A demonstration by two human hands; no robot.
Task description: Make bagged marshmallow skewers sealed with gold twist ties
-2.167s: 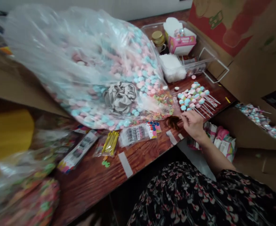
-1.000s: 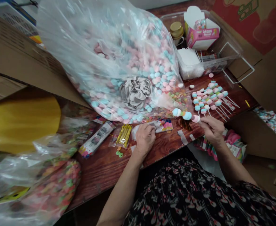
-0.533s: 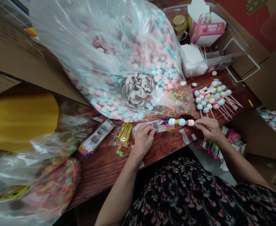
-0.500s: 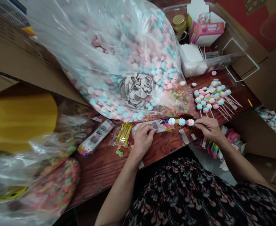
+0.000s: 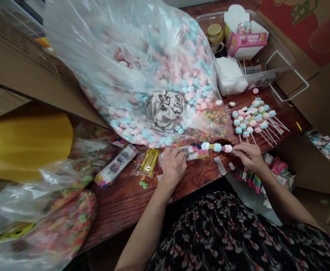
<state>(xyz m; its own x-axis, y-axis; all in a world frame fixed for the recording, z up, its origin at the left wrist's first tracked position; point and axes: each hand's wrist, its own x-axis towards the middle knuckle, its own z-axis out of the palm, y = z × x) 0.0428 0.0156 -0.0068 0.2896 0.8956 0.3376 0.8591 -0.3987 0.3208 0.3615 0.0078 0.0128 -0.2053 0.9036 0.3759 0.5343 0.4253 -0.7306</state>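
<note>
My right hand [image 5: 248, 153] pinches the end of a candy skewer [image 5: 217, 147], which lies level and points left, with blue, white and pink pieces on it. My left hand [image 5: 174, 165] rests over the flat printed packets [image 5: 194, 153] at the table's front, its fingers curled down; whatever is under the fingertips is hidden. Just left of it lies a clear bag of yellow twist ties [image 5: 149, 162]. Several finished-looking skewers [image 5: 252, 117] lie in a pile at the right, their white sticks pointing toward the front.
A huge clear bag of marshmallows [image 5: 142, 75] fills the middle, a crumpled grey cloth [image 5: 165, 110] on it. Gummy rings bag [image 5: 69, 222] and yellow sheet [image 5: 26, 145] lie left. A plastic bin [image 5: 283, 62] stands back right. Green gummies [image 5: 143, 184] lie near the front edge.
My left hand has turned more palm-down, its fingers curling over the packet and its thumb less visible. My right hand still holds the skewer in nearly the same place. The view has shifted slightly.
</note>
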